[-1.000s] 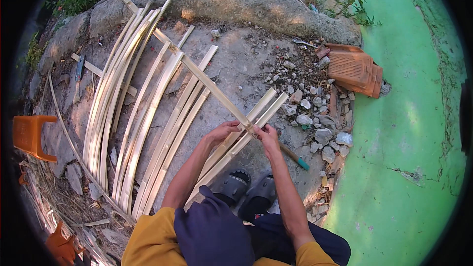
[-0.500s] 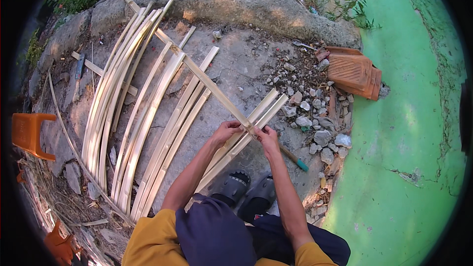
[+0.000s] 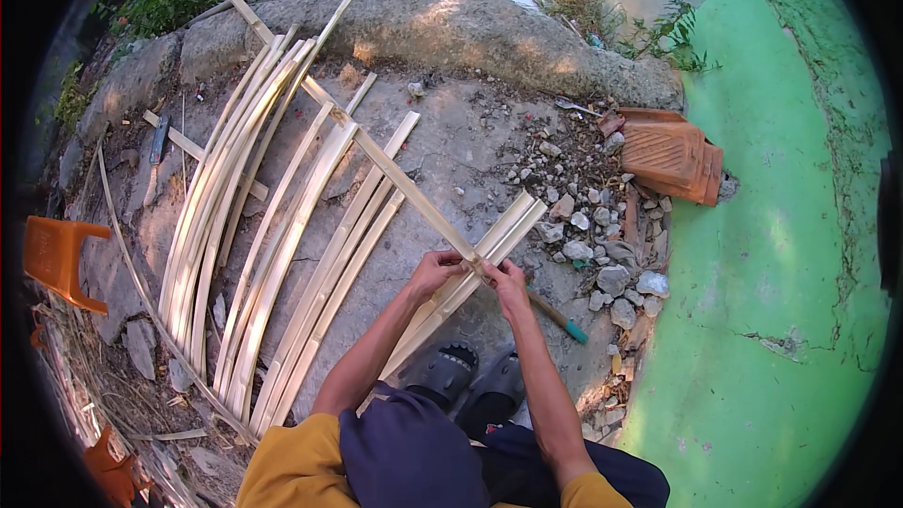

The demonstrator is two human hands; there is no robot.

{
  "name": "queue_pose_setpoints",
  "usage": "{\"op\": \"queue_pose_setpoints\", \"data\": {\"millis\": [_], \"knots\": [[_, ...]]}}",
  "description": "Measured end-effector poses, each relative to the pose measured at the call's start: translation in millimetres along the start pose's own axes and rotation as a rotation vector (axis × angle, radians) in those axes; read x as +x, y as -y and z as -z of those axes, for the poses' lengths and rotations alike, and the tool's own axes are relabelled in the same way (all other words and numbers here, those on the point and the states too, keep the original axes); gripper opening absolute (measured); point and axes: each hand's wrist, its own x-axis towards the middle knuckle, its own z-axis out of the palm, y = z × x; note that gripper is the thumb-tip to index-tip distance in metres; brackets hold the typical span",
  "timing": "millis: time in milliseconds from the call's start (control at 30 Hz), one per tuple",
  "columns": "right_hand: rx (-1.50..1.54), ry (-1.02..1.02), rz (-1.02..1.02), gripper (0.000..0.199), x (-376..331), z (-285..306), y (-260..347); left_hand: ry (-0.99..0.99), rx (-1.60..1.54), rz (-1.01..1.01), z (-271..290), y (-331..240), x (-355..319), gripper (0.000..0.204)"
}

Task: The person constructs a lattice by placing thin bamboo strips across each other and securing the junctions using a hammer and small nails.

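On the concrete slab (image 3: 451,146), a long wooden strip (image 3: 414,193) runs from beyond the far left edge to cross a pair of strips (image 3: 505,221) toward the right edge. The left hand (image 3: 435,270) and right hand (image 3: 506,287) meet at that crossing, fingers bent, tips close together; exactly what they pinch is too small to tell. A green-ended stick (image 3: 560,320) lies near the right hand, short of the stones (image 3: 613,279) along the right edge.
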Motion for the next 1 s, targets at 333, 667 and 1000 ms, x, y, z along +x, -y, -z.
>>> {"op": "queue_pose_setpoints", "data": {"millis": [333, 667, 1000], "knots": [[-0.053, -0.011, -0.023, 0.03, 2, -5, 8, -0.003, -0.028, -0.006, 2, 4, 5, 0.035], [0.212, -0.043, -0.045, 0.031, 22, -6, -4, -0.044, 0.091, -0.057, 1, 12, 6, 0.037], [0.062, -0.106, -0.081, 0.026, 55, -1, -29, -0.262, 0.436, -0.148, -8, 18, 9, 0.036]]}}
